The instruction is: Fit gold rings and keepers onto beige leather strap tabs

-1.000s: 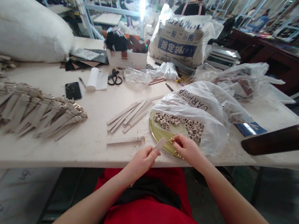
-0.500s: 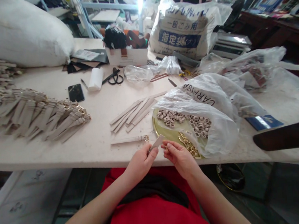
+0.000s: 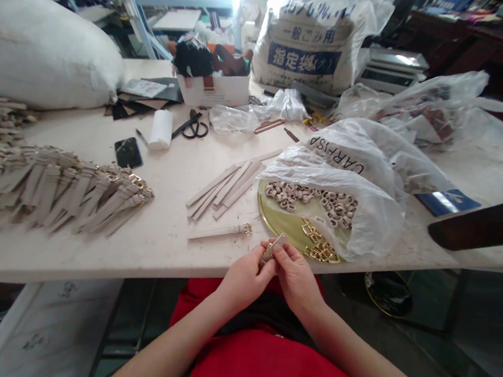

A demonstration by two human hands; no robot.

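At the table's front edge, my left hand (image 3: 249, 276) is closed around a short beige strap (image 3: 280, 242), whose tip sticks up between my hands. My right hand (image 3: 296, 272) pinches the same strap from the other side, its fingers against those of the left. A small gold glint shows at the strap; its shape is too small to make out. Just beyond my hands lies a finished-looking strap with a gold buckle (image 3: 247, 228). On the right, a green tray (image 3: 272, 223) bears small beige loops (image 3: 341, 210) and gold buckles (image 3: 322, 251).
Several flat beige strips (image 3: 223, 191) lie mid-table. Buckled straps (image 3: 74, 191) are heaped at left, near a phone (image 3: 128, 153) and scissors (image 3: 194, 127). A plastic bag (image 3: 365, 171) partly covers the tray. A white box (image 3: 215, 91) and a large printed sack (image 3: 305, 53) stand behind.
My hands have come together, the right one moving in to grip the strap. Earlier it was apart from the strap, pinching something small.
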